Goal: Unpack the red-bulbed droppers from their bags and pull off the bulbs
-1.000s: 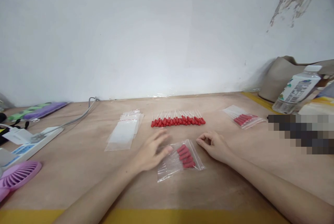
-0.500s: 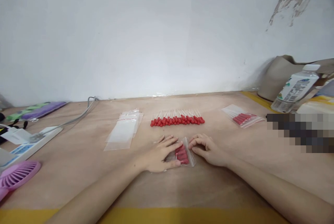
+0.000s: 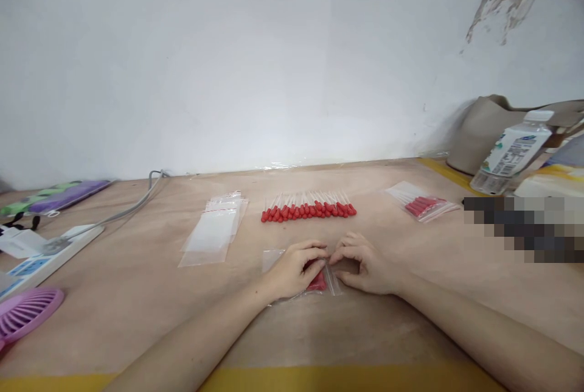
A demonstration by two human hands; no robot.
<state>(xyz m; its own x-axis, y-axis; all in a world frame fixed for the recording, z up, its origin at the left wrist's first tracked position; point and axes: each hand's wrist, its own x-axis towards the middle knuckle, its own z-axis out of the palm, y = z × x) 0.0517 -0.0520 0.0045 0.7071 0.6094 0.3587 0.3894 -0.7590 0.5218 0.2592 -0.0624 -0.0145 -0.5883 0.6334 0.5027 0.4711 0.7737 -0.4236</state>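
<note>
A clear zip bag (image 3: 334, 283) lies flat in front of me, with red-tipped sticks (image 3: 318, 283) inside, partly hidden under my fingers. My left hand (image 3: 296, 267) rests over the bag, fingers bent towards the thumb and gripping the plastic near its mouth. On the other side, my right hand (image 3: 367, 263) is curled at the bag's open-end strip, thumb and fingertips on its edge. Beyond both hands is a row of loose red-tipped white sticks (image 3: 308, 210). Flat zip bags (image 3: 210, 237) are stacked to the left. A filled zip bag (image 3: 423, 204) lies to the right.
At left are a power strip (image 3: 50, 258) with a grey cable, a pink fan (image 3: 31, 316) and a purple pouch (image 3: 68, 196). A plastic bottle (image 3: 513, 151) leans by a grey-brown container (image 3: 472, 133) at right. A white wall (image 3: 228, 63) closes off the back.
My left hand has drawn its spread fingers together and shifted towards the bag's mouth, covering more of the red tips. My right hand stays at the strip. The view has shifted slightly.
</note>
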